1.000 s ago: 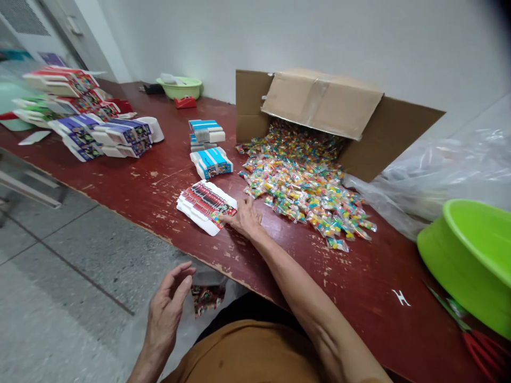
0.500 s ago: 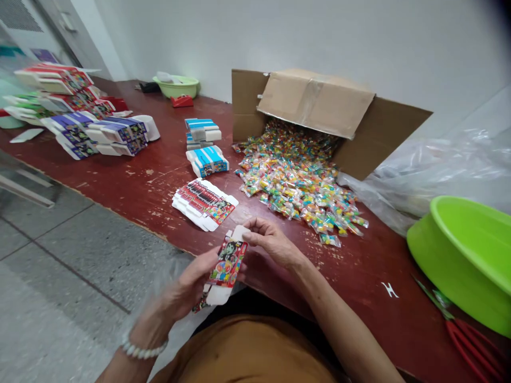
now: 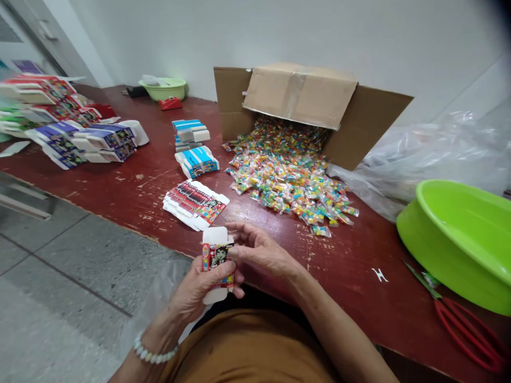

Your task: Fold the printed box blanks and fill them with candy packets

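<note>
Both my hands hold a small red printed carton (image 3: 217, 258) just in front of the table's near edge. My left hand (image 3: 199, 290) grips it from below and behind, fingers wrapped round it. My right hand (image 3: 259, 250) pinches its right side near the white top flap. Just beyond, a stack of flat red cartons (image 3: 195, 204) lies on the dark red table (image 3: 359, 287). Further back a heap of small colourful candy packets (image 3: 287, 183) spills from a cardboard box (image 3: 307, 106) lying on its side.
Blue cartons (image 3: 196, 159) sit behind the red stack; more stacks of purple, red and green cartons (image 3: 72, 133) fill the far left. A bright green basin (image 3: 463, 239) and red scissors (image 3: 467, 330) are at right, clear plastic sheeting (image 3: 435, 154) behind. A green bowl (image 3: 163, 88) stands at the back.
My right hand took a flat carton from the red stack and brought it to my left hand; both now hold it upright and squared out near my body.
</note>
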`<state>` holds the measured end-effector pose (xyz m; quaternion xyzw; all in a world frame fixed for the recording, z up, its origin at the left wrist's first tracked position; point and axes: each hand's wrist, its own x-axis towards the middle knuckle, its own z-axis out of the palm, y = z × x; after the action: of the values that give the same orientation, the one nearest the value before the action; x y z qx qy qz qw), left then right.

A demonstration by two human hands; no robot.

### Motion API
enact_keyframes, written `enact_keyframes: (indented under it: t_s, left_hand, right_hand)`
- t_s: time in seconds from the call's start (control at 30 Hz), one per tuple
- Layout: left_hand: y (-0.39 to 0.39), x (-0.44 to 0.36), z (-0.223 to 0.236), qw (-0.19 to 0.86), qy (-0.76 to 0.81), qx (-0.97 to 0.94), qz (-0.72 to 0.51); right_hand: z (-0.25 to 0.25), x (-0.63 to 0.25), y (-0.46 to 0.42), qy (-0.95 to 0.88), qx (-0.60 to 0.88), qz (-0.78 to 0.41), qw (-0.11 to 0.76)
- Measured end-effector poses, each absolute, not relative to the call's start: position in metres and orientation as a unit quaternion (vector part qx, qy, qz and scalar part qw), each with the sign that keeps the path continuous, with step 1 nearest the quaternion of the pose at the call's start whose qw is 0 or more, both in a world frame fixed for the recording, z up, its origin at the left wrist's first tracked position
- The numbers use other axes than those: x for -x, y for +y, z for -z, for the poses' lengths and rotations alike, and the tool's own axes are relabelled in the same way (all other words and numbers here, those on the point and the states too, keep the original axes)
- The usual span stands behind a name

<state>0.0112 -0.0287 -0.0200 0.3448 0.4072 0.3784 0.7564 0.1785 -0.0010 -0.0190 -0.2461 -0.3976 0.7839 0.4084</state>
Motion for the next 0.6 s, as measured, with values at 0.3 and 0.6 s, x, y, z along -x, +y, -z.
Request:
enact_keyframes:
  t_s: [0.3,0.6]
  left_hand:
    - [-0.028,-0.02,0.025,0.62,0.491,-0.387,-0.474]
    - [-0.034,-0.016,0.027,0.51,0.525,-0.439,-0.521]
  right_hand:
    - [0.028,-0.171,-0.003,-0.488,0.478,-0.559,0.471]
    - [0.034,-0.165,-0.008,-0.459,0.422,-0.587,0.516]
